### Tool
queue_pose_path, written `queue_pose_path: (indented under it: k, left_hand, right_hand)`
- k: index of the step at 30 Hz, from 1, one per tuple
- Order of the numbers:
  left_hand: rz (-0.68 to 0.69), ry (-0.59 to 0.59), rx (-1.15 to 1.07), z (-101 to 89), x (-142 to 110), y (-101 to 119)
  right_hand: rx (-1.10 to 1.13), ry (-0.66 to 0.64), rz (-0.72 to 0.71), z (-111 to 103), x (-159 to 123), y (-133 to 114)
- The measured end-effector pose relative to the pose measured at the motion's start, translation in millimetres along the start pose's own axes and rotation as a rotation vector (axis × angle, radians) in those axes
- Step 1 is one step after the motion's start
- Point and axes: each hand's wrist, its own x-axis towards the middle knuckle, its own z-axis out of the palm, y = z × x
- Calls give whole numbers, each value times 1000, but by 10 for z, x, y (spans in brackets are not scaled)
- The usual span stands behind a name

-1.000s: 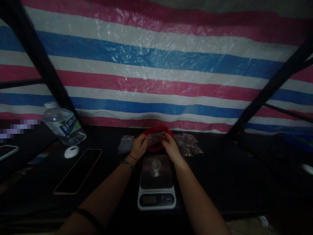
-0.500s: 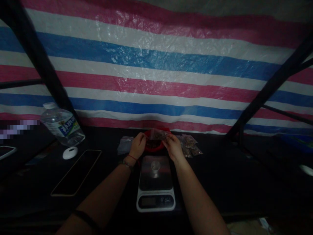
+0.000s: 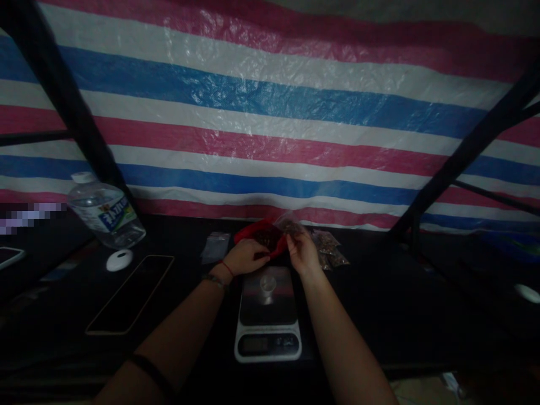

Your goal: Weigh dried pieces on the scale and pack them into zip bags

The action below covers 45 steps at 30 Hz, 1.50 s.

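Observation:
A red plastic bag (image 3: 248, 230) lies open behind the scale, with dark brown loose bits inside. My left hand (image 3: 247, 257) is at its near edge, fingers closed on the rim. In my right hand (image 3: 304, 251) is a small clear plastic bag (image 3: 289, 221) with brownish contents, pinched at the right side of the red bag. Just in front of both hands sits a white kitchen scale (image 3: 268, 347) bearing a small clear cup (image 3: 267, 285). Several filled plastic bags (image 3: 328, 247) are piled to the right of my right hand.
Flat clear bags (image 3: 216, 247) lie left of the red bag. Farther left are a phone (image 3: 130, 295), a white oval object (image 3: 120, 260) and a large water bottle (image 3: 107, 211). Black metal posts (image 3: 447, 169) flank the striped sheet (image 3: 270, 135) behind the black tabletop (image 3: 371, 315).
My right hand has carried the small bag rightward, off the middle of the red bag. My left hand has let go of it and moved to the red bag's near edge.

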Motion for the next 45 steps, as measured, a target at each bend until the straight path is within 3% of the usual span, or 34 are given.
queue_pose_path:
  k: [6,15,17,21,24,32,45]
  left_hand:
    - [35,-35,50,18,15,-10]
    - [119,-34,-114,-10,-16,-16]
    - [41,67,-113,-25,-25,-32]
    - [-166,395,-86,-50,-39,-93]
    - [-176,519,-105,-32,-38,-126]
    - [-215,513,-332,103,-13,-123]
    - [-159,390,-363,126,-14,-193]
  right_hand:
    - [7,17,7,-7,-20,22]
    - [-85,-20,31,61,-88,10]
    - [-109,-32,25,76,-110,12]
    - [-183,-60,-4,78,-128,47]
    - [-315,-77,-44,71,-125,87]
    - [-526,-172,-107,78,-133,144]
    - [-633,-101,-256,-55,-26,170]
